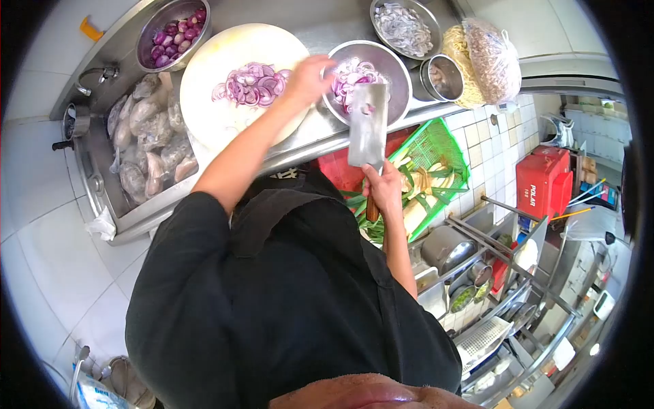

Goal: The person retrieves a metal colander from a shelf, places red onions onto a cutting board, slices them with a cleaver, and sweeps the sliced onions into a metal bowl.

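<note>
My right hand (385, 187) is closed round the wooden handle of a cleaver (368, 126). The broad blade reaches over the near part of a metal bowl (402, 95) that holds sliced red onion (349, 76). A small purple piece of onion sticks to the blade. Between the round cutting board (204, 61) and that bowl is my left hand (308, 83), its fingers smeared by motion near the bowl's left rim. More red onion slices (253, 84) lie heaped on the board, just left of my left hand.
Whole peeled red onions fill a bowl (143, 48) at back left. Bagged meat (153, 123) lies in the sink (92, 180). At back right are a bowl of pale slices (405, 31), a metal pot (441, 76) and a filled bag (492, 61). Below stands a green vegetable basket (458, 146).
</note>
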`<state>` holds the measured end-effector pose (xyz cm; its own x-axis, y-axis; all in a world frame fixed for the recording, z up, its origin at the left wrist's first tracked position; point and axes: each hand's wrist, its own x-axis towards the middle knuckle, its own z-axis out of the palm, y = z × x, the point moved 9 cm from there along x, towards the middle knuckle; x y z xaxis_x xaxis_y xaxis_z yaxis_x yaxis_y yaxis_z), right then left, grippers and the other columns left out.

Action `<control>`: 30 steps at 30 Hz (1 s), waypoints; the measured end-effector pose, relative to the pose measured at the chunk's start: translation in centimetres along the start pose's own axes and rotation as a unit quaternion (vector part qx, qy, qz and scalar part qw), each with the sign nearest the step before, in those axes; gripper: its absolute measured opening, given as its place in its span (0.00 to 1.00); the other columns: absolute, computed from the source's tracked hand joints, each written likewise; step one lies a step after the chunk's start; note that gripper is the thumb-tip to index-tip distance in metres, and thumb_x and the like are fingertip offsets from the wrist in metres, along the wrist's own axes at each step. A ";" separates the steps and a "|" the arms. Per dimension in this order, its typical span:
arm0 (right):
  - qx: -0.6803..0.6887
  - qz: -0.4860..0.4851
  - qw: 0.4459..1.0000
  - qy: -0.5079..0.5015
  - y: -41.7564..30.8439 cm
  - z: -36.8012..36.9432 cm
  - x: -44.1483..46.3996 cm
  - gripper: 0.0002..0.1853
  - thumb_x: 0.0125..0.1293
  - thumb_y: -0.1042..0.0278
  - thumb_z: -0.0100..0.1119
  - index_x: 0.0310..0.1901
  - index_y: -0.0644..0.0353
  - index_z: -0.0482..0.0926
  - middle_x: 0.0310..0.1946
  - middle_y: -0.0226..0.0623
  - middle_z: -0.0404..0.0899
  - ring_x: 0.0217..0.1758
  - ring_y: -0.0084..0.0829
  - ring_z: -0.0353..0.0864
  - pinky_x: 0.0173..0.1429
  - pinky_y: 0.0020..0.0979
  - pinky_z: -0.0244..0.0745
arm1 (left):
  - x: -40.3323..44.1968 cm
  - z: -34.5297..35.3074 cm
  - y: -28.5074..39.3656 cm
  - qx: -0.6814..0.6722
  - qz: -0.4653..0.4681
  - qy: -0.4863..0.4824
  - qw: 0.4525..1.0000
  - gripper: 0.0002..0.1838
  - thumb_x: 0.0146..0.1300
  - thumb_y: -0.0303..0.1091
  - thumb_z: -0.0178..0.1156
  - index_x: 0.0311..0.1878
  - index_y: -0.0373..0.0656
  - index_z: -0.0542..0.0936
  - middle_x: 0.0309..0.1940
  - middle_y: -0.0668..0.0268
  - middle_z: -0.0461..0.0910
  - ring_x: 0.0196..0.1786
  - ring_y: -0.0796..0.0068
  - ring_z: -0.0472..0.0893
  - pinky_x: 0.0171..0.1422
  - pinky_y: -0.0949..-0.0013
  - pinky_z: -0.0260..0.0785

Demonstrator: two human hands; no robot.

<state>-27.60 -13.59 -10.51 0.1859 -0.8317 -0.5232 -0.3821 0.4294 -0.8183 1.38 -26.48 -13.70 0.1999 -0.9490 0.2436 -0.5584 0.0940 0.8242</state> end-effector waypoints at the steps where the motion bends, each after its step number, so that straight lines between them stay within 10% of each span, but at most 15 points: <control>1: 0.027 0.006 0.999 -0.039 -0.1 1.1 0.5 0.08 0.73 0.68 0.64 0.40 0.64 0.78 0.19 0.30 0.77 0.17 0.23 0.76 0.23 0.28 0.70 | -0.3 -4.1 -1.0 0.054 0.013 0.048 0.997 0.22 0.60 0.42 0.74 0.55 0.43 0.88 0.55 0.51 0.87 0.64 0.53 0.83 0.71 0.57 0.73; 9: 0.022 0.002 0.984 -0.177 2.9 10.8 6.6 0.11 0.74 0.63 0.63 0.45 0.64 0.79 0.18 0.31 0.77 0.17 0.25 0.77 0.24 0.30 0.72 | -5.4 -9.5 -2.9 0.347 -0.062 -0.063 0.934 0.49 0.55 0.76 0.67 0.74 0.53 0.77 0.73 0.52 0.72 0.75 0.49 0.69 0.76 0.39 0.62; 18: -0.024 0.000 0.963 -0.268 -1.4 18.9 5.5 0.12 0.73 0.65 0.64 0.46 0.66 0.77 0.20 0.31 0.76 0.16 0.26 0.76 0.22 0.31 0.72 | -8.4 -11.1 -1.1 0.244 0.035 0.193 0.950 0.27 0.47 0.41 0.78 0.54 0.51 0.89 0.54 0.54 0.82 0.56 0.51 0.81 0.60 0.55 0.75; 30: 0.039 -0.047 0.991 -0.119 -4.2 8.5 2.6 0.13 0.72 0.67 0.63 0.50 0.67 0.77 0.19 0.30 0.76 0.16 0.25 0.76 0.24 0.33 0.72 | -1.9 -4.1 9.1 0.114 0.160 0.159 0.968 0.26 0.46 0.45 0.78 0.52 0.52 0.90 0.54 0.55 0.82 0.57 0.50 0.81 0.62 0.52 0.76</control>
<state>-17.79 -14.59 -10.45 0.4297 -0.7667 -0.4770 -0.2825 0.3876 -0.8775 -0.77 -22.63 -4.60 0.2050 -0.7389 0.6418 -0.7885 0.2638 0.5556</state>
